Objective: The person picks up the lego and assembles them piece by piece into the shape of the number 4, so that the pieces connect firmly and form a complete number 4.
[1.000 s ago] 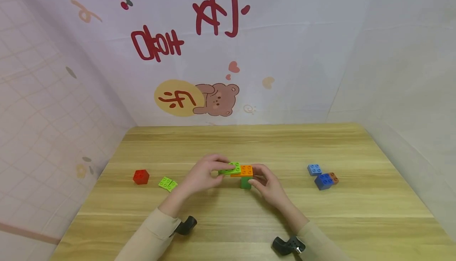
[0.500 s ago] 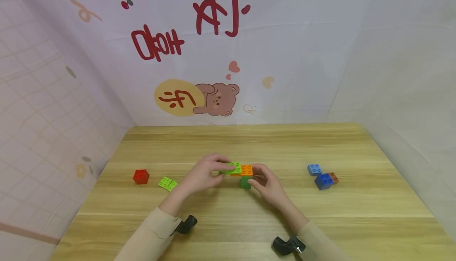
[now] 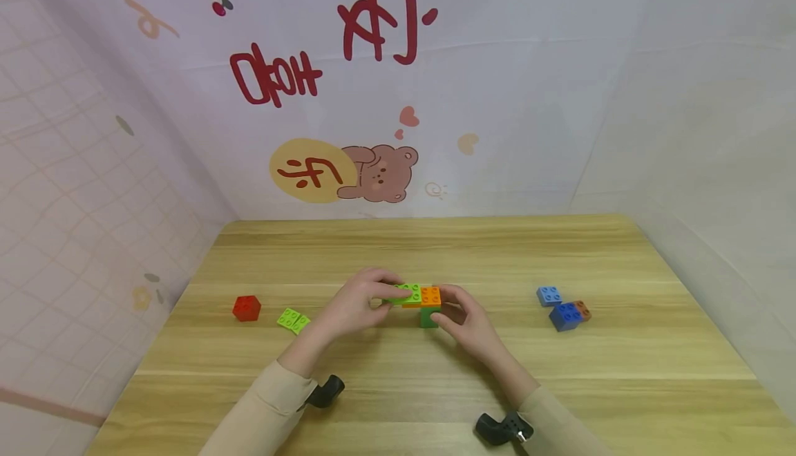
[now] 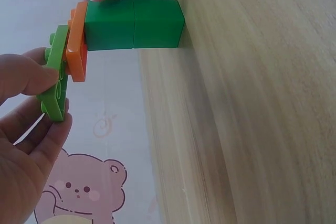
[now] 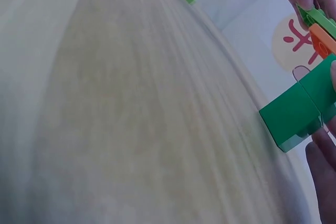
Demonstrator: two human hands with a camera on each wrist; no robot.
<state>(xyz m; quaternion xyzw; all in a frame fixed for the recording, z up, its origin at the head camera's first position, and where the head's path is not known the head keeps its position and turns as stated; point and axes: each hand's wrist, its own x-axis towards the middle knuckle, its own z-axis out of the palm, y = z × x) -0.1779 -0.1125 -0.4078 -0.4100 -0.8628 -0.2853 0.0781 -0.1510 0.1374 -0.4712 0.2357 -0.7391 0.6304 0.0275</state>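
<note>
Two dark green blocks point(image 4: 134, 23) stand stacked on the table, topped by a thin orange building brick point(image 3: 431, 296) that juts out to the left. My left hand point(image 3: 357, 304) pinches a flat light green brick point(image 4: 56, 85) between thumb and fingers. That brick overlaps the left part of the orange one and, in the left wrist view, slants against it with its free end sticking out beyond. My right hand point(image 3: 469, 325) holds the green stack from the right side, thumb in front and fingers behind. The right wrist view shows the stack point(image 5: 302, 106) at its right edge.
On the left of the wooden table point(image 3: 398, 387) lie a red block point(image 3: 247, 309) and light green bricks point(image 3: 293, 320). At right, a light blue brick point(image 3: 549, 296), a dark blue block point(image 3: 565, 316) and a brown brick point(image 3: 583, 310) sit close together. A printed cloth point(image 3: 510, 97) hangs behind.
The light green brick has straightened slightly and lines up more evenly with the orange brick. Both hands have stayed almost where they were.
</note>
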